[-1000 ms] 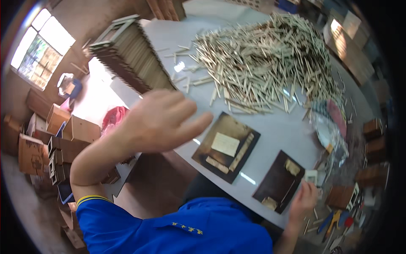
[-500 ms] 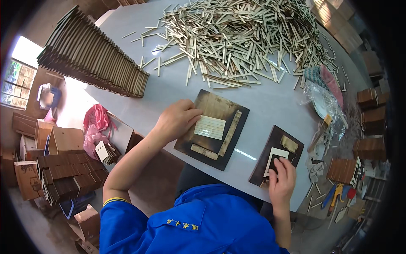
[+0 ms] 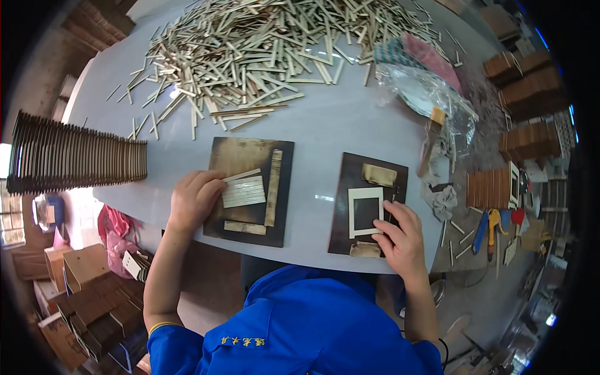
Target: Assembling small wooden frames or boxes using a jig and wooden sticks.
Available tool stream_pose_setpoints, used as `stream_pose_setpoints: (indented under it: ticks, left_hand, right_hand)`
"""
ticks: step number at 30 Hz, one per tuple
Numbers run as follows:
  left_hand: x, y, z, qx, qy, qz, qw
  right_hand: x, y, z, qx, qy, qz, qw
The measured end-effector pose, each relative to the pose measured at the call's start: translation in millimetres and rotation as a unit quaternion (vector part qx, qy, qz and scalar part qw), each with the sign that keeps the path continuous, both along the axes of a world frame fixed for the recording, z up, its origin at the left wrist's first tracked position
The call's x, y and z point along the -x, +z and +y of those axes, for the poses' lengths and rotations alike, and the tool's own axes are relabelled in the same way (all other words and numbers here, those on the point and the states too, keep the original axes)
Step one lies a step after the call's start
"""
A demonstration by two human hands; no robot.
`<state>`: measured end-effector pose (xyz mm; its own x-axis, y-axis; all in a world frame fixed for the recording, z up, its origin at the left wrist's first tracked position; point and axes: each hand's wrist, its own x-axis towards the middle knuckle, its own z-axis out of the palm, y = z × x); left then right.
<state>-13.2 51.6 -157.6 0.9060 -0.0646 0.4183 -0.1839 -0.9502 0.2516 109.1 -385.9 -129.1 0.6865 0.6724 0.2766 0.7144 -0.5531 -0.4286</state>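
My left hand (image 3: 194,201) rests on the left edge of a dark board (image 3: 247,156), its fingertips touching a small pale wooden panel (image 3: 244,192) framed by thin strips. My right hand (image 3: 402,236) lies on the right edge of a second dark board (image 3: 362,164), fingers touching a pale square frame (image 3: 365,211) on it. Neither hand lifts anything. Both boards lie near the front edge of the white table (image 3: 325,125).
A big heap of pale wooden sticks (image 3: 262,44) covers the far table. A row of dark wooden pieces (image 3: 69,156) stands upright at the left. A brush (image 3: 431,137), foil and rags lie at the right, beside stacked wooden frames (image 3: 525,106). Boxes sit on the floor lower left.
My left hand came down from in front of the camera onto the left board. My right hand slid to the square frame. The view tilted down toward the boards.
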Motion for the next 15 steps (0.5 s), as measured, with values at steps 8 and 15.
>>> stream_pose_setpoints:
  ticks: [8,15]
  left_hand:
    - [1.3,-11.4,-8.6,0.298,0.154,0.068,0.940]
    - [-8.9,-4.3,-38.9,0.272,0.164,-0.043,0.947]
  right_hand:
    - [6.5,-12.7,-2.5,-0.021,-0.036,-0.001,0.999]
    - [9.7,-23.0,-2.9,-0.040,-0.055,-0.013,0.998]
